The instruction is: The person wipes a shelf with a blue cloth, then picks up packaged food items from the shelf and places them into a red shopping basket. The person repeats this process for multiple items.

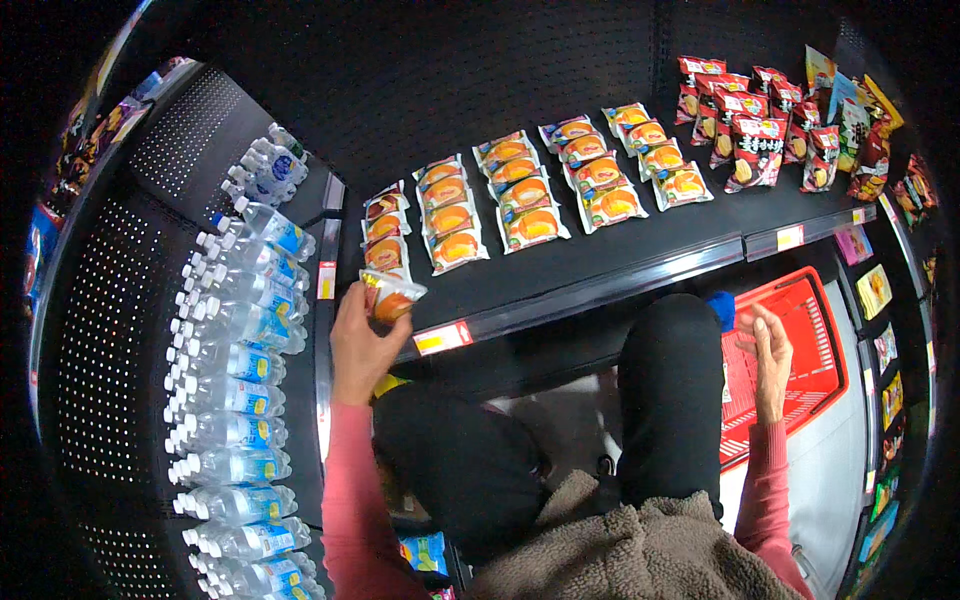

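My left hand [369,341] grips a wrapped bun packet [395,294] at the left front end of a black shelf [517,274]. Behind it, similar bun packets [454,214] lie in several slanting columns along the shelf. My right hand [766,346] is raised above a red plastic shopping basket [814,337], its fingers parted and nothing seen in them. A blue item [722,311] shows between my knee and the basket, too small to name.
Many clear plastic bottles [247,360] with white caps line the left shelf. Red snack bags [754,146] stand at the back right. Price tags [442,337] sit along the shelf's front rail. My bent knees [671,375] are below it. More packets [872,289] fill the right-hand shelf.
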